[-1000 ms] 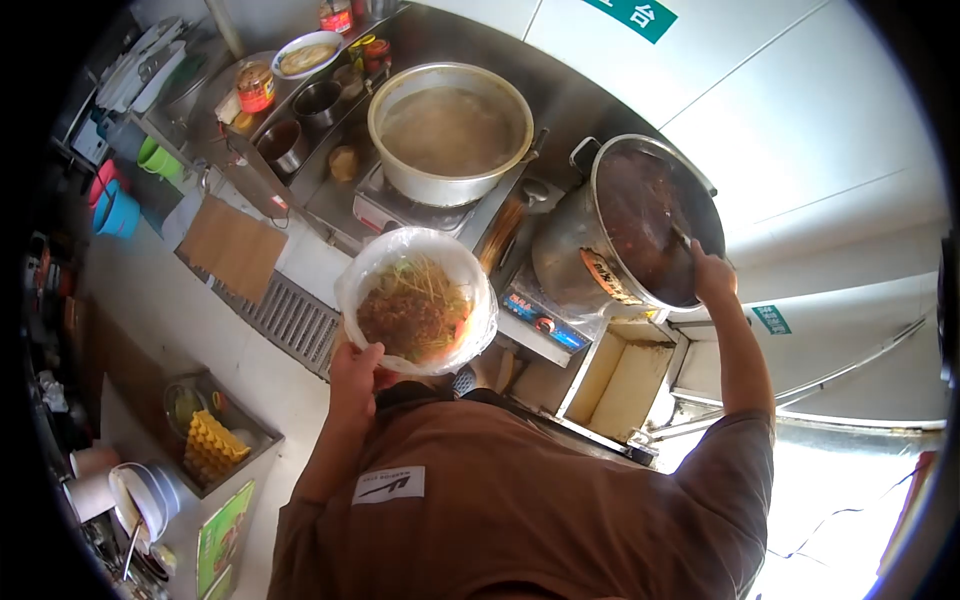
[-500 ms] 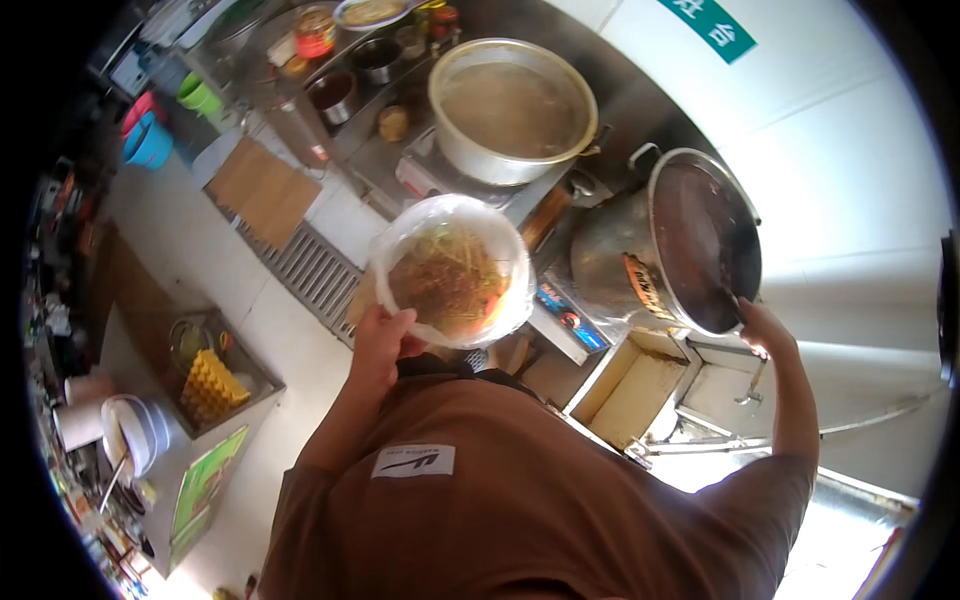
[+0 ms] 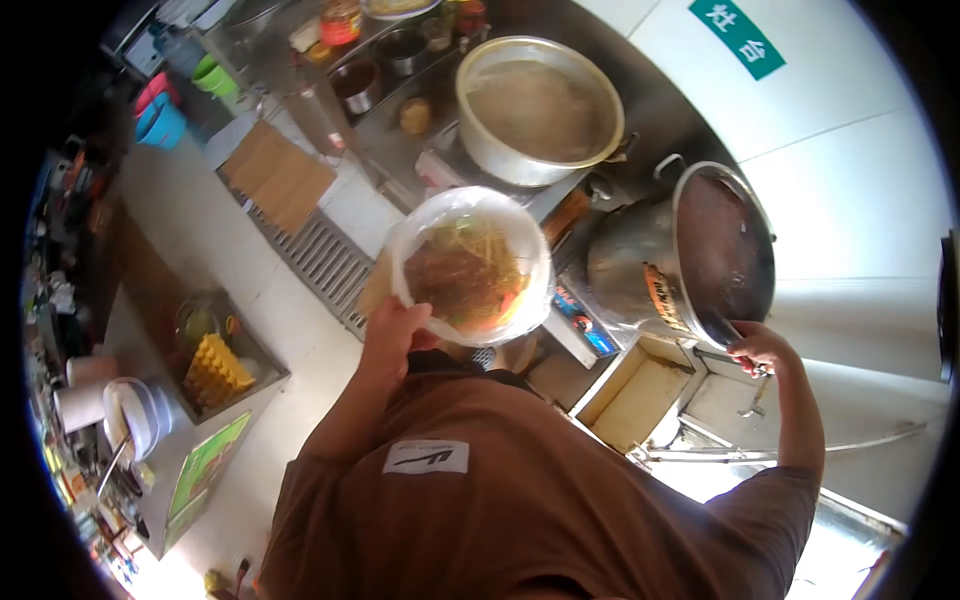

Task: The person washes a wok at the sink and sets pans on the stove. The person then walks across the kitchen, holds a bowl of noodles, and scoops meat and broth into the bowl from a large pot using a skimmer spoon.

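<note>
My left hand [image 3: 397, 338] grips the near rim of a bowl [image 3: 538, 262] lined with clear plastic, thumb on top. Inside lie noodles or shredded food [image 3: 465, 270] in brownish sauce, with green and orange bits. Closed round the dark handle of what looks like a ladle [image 3: 716, 325], my right hand [image 3: 765, 350] is at the near rim of a tall steel pot [image 3: 640, 255]. The tool's far end is hidden in the pot. Dark reddish-brown liquid [image 3: 722, 240] fills the pot, which is to the right of the bowl.
A wide pot of cloudy liquid [image 3: 540, 105] stands on a burner beyond the bowl. Smaller containers [image 3: 357, 85] sit at the back left. Below the tall pot is a basin [image 3: 632, 395]. At left are a floor grate [image 3: 325, 265] and a yellow egg tray [image 3: 215, 370].
The whole view has shifted, so most things sit farther right. My right hand has come lower relative to the tall pot's rim, and more of the dark handle shows. The bowl stays in my left hand.
</note>
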Action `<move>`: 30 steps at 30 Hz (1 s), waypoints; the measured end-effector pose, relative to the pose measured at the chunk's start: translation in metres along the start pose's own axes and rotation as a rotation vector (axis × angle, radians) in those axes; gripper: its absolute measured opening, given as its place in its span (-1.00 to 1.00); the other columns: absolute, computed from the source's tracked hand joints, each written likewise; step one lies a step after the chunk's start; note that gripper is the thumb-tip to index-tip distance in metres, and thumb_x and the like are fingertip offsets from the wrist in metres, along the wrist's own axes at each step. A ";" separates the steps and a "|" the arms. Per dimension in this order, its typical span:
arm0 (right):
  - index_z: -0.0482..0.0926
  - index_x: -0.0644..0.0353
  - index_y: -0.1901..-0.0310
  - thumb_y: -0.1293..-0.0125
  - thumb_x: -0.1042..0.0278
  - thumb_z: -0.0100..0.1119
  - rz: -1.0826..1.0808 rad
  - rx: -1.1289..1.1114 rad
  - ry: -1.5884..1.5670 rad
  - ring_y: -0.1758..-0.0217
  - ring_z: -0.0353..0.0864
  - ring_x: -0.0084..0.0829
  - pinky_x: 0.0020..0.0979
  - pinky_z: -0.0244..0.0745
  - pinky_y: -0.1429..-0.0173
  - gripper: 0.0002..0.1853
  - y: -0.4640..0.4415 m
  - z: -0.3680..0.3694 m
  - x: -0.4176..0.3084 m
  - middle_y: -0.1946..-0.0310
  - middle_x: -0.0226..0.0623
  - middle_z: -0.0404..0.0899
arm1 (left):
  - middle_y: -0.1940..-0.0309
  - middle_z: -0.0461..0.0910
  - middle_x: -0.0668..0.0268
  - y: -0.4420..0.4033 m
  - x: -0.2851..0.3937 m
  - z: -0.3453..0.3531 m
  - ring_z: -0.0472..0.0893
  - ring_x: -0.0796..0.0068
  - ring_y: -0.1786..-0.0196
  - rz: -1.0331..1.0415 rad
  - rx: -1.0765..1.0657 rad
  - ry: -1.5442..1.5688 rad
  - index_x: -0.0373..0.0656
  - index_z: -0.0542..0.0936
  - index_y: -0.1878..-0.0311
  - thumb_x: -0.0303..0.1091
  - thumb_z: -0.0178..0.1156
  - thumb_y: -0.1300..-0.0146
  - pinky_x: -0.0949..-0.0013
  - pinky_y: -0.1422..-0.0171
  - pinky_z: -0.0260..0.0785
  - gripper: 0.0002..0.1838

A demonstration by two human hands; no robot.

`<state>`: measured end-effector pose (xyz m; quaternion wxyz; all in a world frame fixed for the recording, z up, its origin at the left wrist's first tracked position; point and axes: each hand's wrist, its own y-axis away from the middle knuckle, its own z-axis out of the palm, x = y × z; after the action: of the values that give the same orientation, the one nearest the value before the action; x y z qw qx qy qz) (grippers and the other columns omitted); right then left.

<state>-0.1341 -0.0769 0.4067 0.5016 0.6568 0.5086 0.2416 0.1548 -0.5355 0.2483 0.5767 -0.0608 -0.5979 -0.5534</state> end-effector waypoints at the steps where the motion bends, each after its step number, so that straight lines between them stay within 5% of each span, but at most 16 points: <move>1: 0.46 0.17 0.12 -0.11 0.55 0.12 -0.001 0.017 -0.033 0.74 0.37 -0.52 -0.43 0.23 0.73 -0.74 0.005 0.004 0.001 0.67 -0.38 0.37 | 0.34 0.56 0.19 -0.002 -0.002 -0.004 0.57 0.43 0.48 0.001 0.006 0.006 -0.27 0.42 0.09 -0.31 0.18 -0.17 0.44 0.47 0.47 -0.69; 14: 0.37 0.20 0.26 -0.29 0.48 0.03 -0.239 -0.063 -1.181 0.69 0.40 -0.53 -0.50 0.24 0.75 -0.94 0.038 0.063 0.051 0.55 -0.24 0.44 | 0.33 0.55 0.19 -0.014 0.005 0.004 0.55 0.47 0.56 0.015 -0.037 0.010 -0.28 0.41 0.11 -0.34 0.17 -0.18 0.47 0.51 0.46 -0.71; 19: 0.33 0.22 0.34 -0.34 0.39 0.02 -0.250 -0.172 -1.555 0.68 0.31 -0.59 -0.57 0.21 0.70 -0.86 0.026 0.087 0.059 0.52 -0.32 0.41 | 0.32 0.54 0.22 -0.017 0.006 0.007 0.54 0.47 0.58 0.001 -0.056 -0.015 -0.28 0.41 0.10 -0.34 0.16 -0.18 0.48 0.53 0.44 -0.72; 27: 0.35 0.20 0.37 -0.38 0.31 -0.02 -0.335 -0.197 -1.666 0.68 0.30 -0.65 -0.61 0.20 0.69 -0.81 0.035 0.102 0.057 0.58 -0.40 0.35 | 0.44 0.53 0.25 -0.021 0.007 0.016 0.52 0.48 0.61 -0.017 -0.037 -0.028 -0.24 0.41 0.17 -0.33 0.19 -0.17 0.49 0.55 0.43 -0.75; 30: 0.33 0.20 0.34 -0.38 0.35 -0.05 -0.287 0.001 -1.527 0.70 0.30 -0.64 -0.59 0.22 0.70 -0.85 0.040 0.099 0.055 0.59 -0.39 0.35 | 0.45 0.52 0.25 -0.023 0.007 0.017 0.53 0.47 0.61 -0.009 -0.055 -0.028 -0.22 0.39 0.20 -0.33 0.19 -0.18 0.49 0.56 0.44 -0.76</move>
<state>-0.0154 -0.0663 0.3947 0.7392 0.5692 0.1023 -0.3452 0.1261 -0.5359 0.2449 0.5639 -0.0819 -0.5909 -0.5710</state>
